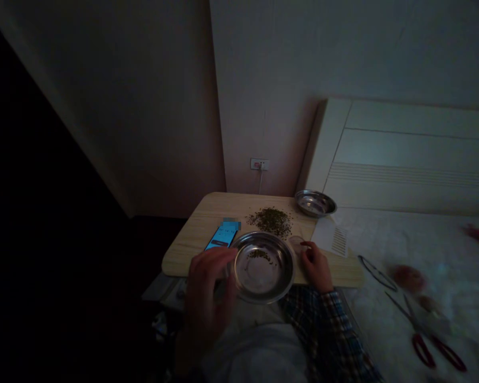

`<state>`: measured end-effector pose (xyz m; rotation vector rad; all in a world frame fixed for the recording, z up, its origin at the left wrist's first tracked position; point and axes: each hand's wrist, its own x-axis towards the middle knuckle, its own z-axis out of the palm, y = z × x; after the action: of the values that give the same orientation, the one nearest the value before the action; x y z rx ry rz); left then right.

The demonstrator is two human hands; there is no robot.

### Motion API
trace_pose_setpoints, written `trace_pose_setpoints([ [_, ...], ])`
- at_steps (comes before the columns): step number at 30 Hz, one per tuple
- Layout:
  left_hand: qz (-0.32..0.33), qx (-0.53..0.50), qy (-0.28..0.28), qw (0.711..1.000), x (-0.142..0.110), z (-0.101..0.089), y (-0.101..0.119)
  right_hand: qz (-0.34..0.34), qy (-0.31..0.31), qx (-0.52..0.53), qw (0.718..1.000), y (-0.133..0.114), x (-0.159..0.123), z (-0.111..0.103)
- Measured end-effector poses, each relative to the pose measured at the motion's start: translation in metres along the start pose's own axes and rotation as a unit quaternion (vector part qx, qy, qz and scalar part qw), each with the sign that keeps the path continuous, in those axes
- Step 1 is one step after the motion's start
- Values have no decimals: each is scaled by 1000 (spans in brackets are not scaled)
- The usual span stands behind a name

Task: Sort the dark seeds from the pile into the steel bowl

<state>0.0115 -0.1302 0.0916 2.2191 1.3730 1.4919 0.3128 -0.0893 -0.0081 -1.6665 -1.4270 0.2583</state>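
Observation:
My left hand (pixel 209 290), slightly blurred, curves its fingers and thumb around the left rim of a shiny metal bowl (pixel 281 276). This bowl reaches past the table's near edge, and a small heap of green beans or seeds (pixel 259 254) lies along its far inner side. On the right, my right hand (pixel 316 266) has curled fingers, with thumb and forefinger at the edge of a small clear round dish (pixel 296 243). Its grip is partly hidden. Beyond the bowl, a loose pile of the same green-brown beans (pixel 272 220) spreads over the table.
A lit phone (pixel 222 235) lies left on the wooden table (pixel 191 234). A second metal bowl (pixel 315 203) stands at the back right, beside a white slotted sheet (pixel 327 236). Red-handled scissors (pixel 417 330) and glasses (pixel 377 272) lie on the bed (pixel 367 229).

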Motion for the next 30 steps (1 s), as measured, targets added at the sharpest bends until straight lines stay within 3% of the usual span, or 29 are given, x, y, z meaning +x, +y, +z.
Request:
trace_pose_setpoints([
  [4, -74, 29, 21, 997, 0, 19, -49, 2, -2, 1, 1000, 2, 0, 1],
  [6, -115, 23, -13, 993, -6, 30, -75, -1, -4, 3, 1000, 2, -1, 1],
  [10, -213, -113, -84, 967, -21, 50, -106, -2, -7, 3, 1000, 2, 0, 2],
  [15, -305, -237, -110, 916, -20, 66, -106, 2, -11, 4, 1000, 2, 1, 2],
  [23, -273, -295, -145, 904, -11, 63, -89, 3, -9, 4, 1000, 2, -1, 1],
  [30, -255, -328, -215, 884, -20, 57, -98, 6, -14, 0, 1000, 2, 2, 3],
])
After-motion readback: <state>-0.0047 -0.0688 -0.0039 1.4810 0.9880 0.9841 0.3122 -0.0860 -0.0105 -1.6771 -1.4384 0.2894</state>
